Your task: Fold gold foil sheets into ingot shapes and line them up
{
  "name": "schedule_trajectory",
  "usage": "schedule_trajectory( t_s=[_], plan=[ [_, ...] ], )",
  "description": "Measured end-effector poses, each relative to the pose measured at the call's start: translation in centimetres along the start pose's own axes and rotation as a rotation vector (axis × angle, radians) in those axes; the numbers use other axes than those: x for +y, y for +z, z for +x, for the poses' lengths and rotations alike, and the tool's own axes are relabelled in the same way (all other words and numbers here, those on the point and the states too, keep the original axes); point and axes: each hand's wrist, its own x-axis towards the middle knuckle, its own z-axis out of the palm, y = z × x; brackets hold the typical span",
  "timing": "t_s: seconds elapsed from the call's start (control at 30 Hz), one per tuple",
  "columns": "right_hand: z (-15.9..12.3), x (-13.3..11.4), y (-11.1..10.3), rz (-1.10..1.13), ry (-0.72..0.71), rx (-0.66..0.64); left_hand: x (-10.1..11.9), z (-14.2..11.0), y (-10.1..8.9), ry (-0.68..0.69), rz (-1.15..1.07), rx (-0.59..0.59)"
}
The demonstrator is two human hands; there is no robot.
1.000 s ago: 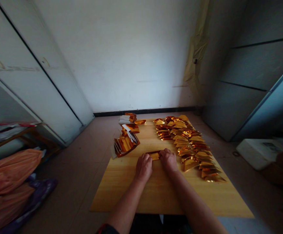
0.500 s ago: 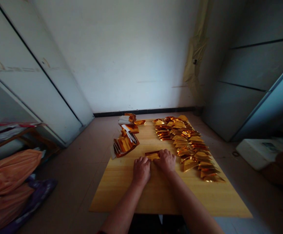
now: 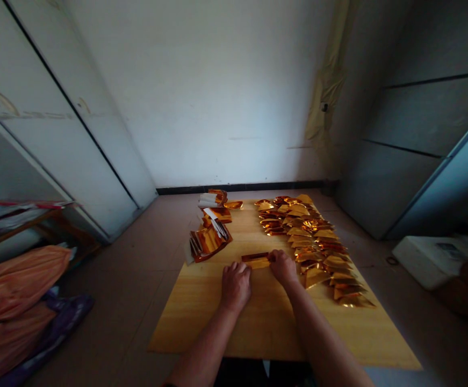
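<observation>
Orange cloth seen at far left, well apart from tabletop. Foil stacks laid along tabletop's far left side. Left hand placed by left end of gold strip, fingers curled; whether anything is held in grip cannot be told. Strip laid on tabletop between hands; right end pinched in closed grip of right hand. Folded pieces crowded along right side. White box seen at far right.

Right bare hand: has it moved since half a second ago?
Yes. Against the pale wooden tabletop, the right hand has moved rightward, closer to the shiny folded gold foil pieces.
</observation>
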Motion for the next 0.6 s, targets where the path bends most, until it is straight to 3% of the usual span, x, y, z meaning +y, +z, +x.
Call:
schedule_trajectory(
  t_s=[0.4,0.6],
  plan=[
    [-1.3,-3.3,0.7,-0.177,0.038,0.140,0.0,0.0,0.4,0.007,0.011,0.035],
    [-1.0,-3.2,0.4,-0.180,0.093,0.075,0.0,-0.1,0.4,0.002,0.026,0.030]
  ],
)
